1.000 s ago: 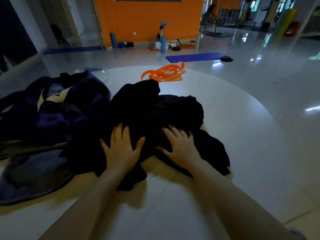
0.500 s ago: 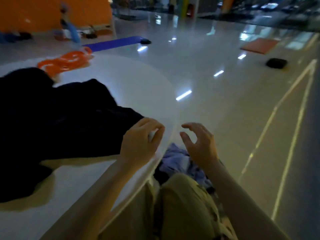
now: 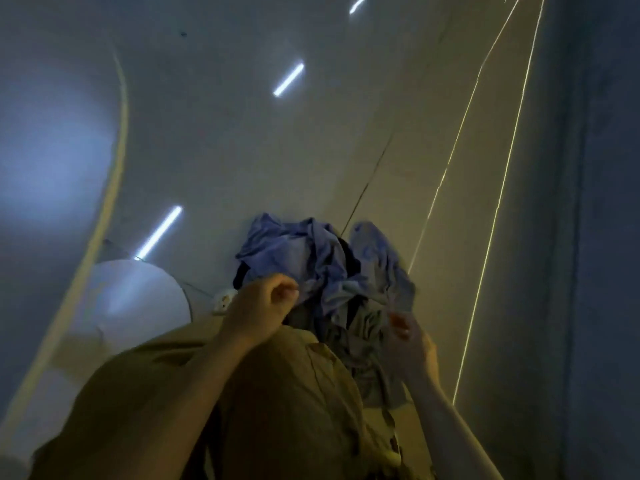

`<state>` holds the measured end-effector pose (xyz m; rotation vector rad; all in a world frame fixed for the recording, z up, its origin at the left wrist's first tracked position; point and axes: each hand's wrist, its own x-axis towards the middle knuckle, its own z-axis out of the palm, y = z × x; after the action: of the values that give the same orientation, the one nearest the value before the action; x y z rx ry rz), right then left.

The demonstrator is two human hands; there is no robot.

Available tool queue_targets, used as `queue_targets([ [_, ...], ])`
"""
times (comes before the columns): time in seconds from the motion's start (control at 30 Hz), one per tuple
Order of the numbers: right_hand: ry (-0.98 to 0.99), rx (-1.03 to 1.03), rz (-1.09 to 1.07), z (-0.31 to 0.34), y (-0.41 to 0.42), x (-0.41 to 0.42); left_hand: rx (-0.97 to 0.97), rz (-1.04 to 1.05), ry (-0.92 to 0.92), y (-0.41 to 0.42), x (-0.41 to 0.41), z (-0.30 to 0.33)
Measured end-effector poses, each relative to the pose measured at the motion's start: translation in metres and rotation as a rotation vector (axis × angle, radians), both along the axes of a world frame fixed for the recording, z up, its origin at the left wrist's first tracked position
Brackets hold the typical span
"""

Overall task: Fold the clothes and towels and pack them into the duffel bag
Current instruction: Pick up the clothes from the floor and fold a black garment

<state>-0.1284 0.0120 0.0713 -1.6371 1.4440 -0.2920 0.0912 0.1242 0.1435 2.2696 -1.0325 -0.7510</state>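
A crumpled pile of light blue clothes [image 3: 322, 261] lies on the floor, right of the white table and beyond my knees. My left hand [image 3: 263, 306] has its fingers curled and pinches the pile's left edge. My right hand [image 3: 407, 336] pinches a grey-blue fold at the pile's right side. The black clothes and the duffel bag are out of view.
The white round table's edge [image 3: 116, 188] curves down the left side. A white round base [image 3: 138, 299] sits on the floor below it. My legs in khaki trousers [image 3: 277, 410] fill the lower middle. Glossy floor with painted lines [image 3: 485, 168] stretches to the right.
My view swung from the table down to the floor on the right. Both hands left the black clothes and reached down, and now pinch the blue pile.
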Motion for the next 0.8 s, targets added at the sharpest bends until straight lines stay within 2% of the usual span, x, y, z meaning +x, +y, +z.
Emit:
queue_targets([
  [0.1,0.116,0.111,0.036,-0.039,-0.017,0.009,0.214,0.167,0.220,-0.013,0.037,-0.050],
  [0.17,0.181,0.129,0.103,-0.064,-0.028,0.017,0.316,0.200,0.286,-0.017,0.056,-0.089],
  [0.37,0.429,0.116,0.305,-0.145,-0.058,0.044,0.386,0.393,0.394,-0.028,0.072,-0.190],
  [0.57,0.523,-0.055,0.419,-0.215,-0.095,0.088,0.403,0.354,0.283,-0.042,0.075,-0.265],
  [0.73,0.602,-0.066,0.483,-0.264,-0.117,0.111,0.360,0.296,0.236,-0.060,0.089,-0.297],
  [0.8,0.561,-0.079,0.475,-0.270,-0.118,0.114,0.345,0.256,0.230,-0.067,0.089,-0.300],
])
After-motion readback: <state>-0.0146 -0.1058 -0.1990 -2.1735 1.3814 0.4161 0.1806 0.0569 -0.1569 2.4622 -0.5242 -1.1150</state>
